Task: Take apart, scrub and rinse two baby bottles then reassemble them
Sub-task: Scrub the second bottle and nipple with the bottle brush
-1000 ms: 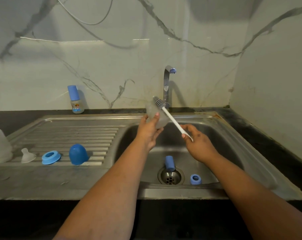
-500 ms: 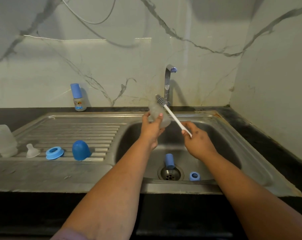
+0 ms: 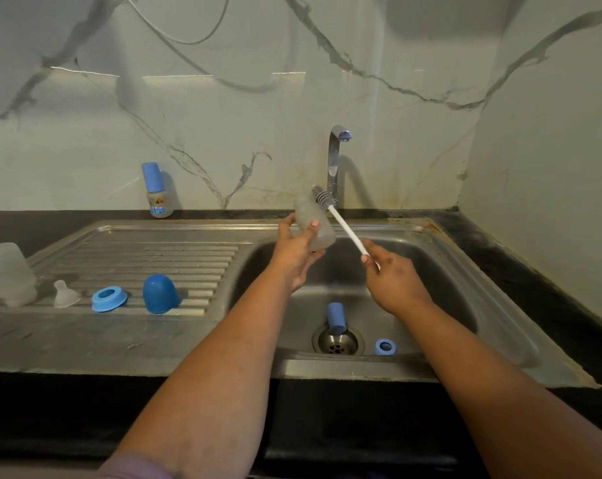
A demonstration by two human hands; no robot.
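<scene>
Marble-veined wall panels rise behind a steel sink point(image 3: 493, 292) and its tap point(image 3: 334, 160). Both forearms reach out over the basin. The left hand point(image 3: 298, 254) wraps a firm grip around a clear bottle body point(image 3: 315, 221), tilted so its long axis runs up and to the left. The right hand point(image 3: 393, 278) pinches the white handle of a bottle brush point(image 3: 341, 219), which slants up-left, its bristles beside the bottle's upper end. A blue cap point(image 3: 336, 318) lies by the drain.
</scene>
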